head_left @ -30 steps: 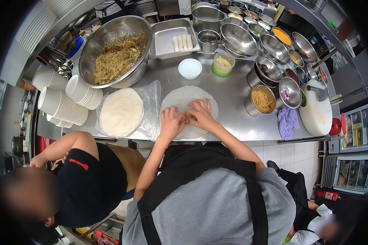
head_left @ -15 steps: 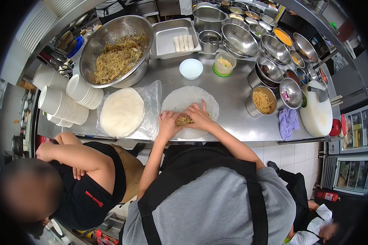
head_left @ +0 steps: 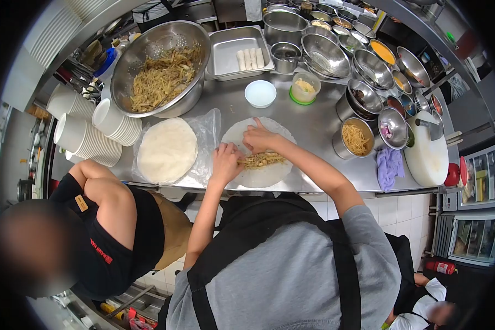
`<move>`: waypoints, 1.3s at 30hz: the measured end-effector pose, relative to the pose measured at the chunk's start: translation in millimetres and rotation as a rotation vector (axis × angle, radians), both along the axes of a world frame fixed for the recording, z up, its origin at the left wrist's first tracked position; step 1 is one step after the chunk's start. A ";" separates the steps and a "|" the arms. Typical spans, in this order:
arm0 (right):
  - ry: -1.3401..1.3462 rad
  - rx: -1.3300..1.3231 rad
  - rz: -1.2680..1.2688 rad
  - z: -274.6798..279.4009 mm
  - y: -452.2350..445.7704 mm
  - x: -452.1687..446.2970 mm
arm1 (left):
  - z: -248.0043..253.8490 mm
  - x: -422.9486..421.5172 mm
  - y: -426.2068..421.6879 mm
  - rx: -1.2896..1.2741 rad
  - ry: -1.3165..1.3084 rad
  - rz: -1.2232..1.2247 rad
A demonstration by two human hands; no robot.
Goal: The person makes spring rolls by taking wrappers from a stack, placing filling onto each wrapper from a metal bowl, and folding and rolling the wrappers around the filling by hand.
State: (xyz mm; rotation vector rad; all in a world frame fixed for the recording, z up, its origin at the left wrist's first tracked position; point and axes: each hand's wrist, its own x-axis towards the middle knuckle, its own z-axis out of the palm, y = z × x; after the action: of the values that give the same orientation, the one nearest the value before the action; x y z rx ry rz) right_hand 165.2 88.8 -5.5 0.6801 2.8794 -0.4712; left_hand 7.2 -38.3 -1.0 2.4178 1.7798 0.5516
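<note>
A round, thin white wrapper [head_left: 280, 132] lies on the steel counter in front of me, with a strip of shredded filling [head_left: 267, 160] across its lower half. My left hand [head_left: 226, 161] rests at the wrapper's left side, fingers bent and apart, thumb touching the filling's left end. Above the filling, my right hand [head_left: 260, 138] reaches over the wrapper; its index finger stretches toward the far edge, and the other fingers are bent near the surface. Neither hand visibly grips anything. To the left, a stack of round wrappers [head_left: 167, 150] lies on a plastic sheet [head_left: 208, 132].
A large colander [head_left: 198, 82] of shredded filling stands back left, beside a steel tray [head_left: 223, 66] with several white rolls. A white bowl [head_left: 260, 94], a lidded-base tub [head_left: 305, 88] and stacked containers [head_left: 91, 143] surround the work spot. A person [head_left: 115, 220] stands at left.
My right hand has lifted off the filling and moved up and left across the wrapper, uncovering the strip. My left hand stays at its left end. The person at left has shifted.
</note>
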 end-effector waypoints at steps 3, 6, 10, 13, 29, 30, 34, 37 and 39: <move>-0.011 0.014 0.021 -5.2 2.2 -1.1 | -9.0 5.5 6.4 0.072 0.042 -0.002; -0.003 -0.007 -0.006 -1.9 3.0 8.2 | -0.7 7.9 -1.0 0.008 -0.022 0.038; 0.168 -0.181 -0.109 11.8 -2.0 23.3 | 12.1 2.8 -14.4 0.024 -0.145 0.057; 0.222 -0.233 -0.151 18.9 -26.7 27.8 | 8.2 4.0 -26.6 0.074 -0.175 0.040; 0.531 -0.228 -0.447 13.6 -69.3 56.0 | 6.8 33.9 -40.1 0.005 -0.043 -0.164; 0.560 -0.302 -0.484 14.8 -68.5 60.1 | 3.2 33.8 -39.8 0.005 -0.020 -0.168; 0.645 -0.319 -0.538 11.8 -68.1 72.3 | -9.9 36.9 -33.7 0.066 0.093 -0.186; 0.599 -0.253 -0.516 10.8 -76.7 77.6 | -8.0 33.6 -30.2 0.056 -0.025 -0.153; 0.602 -0.136 -0.442 14.8 -95.4 82.8 | -4.7 29.8 -31.1 0.023 -0.162 -0.087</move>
State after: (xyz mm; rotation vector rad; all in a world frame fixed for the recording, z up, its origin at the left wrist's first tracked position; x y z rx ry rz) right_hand 248.0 -6.6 9.3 1.3600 3.1653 -1.0827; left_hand 37.1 -69.4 -5.6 2.3755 1.6055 0.7387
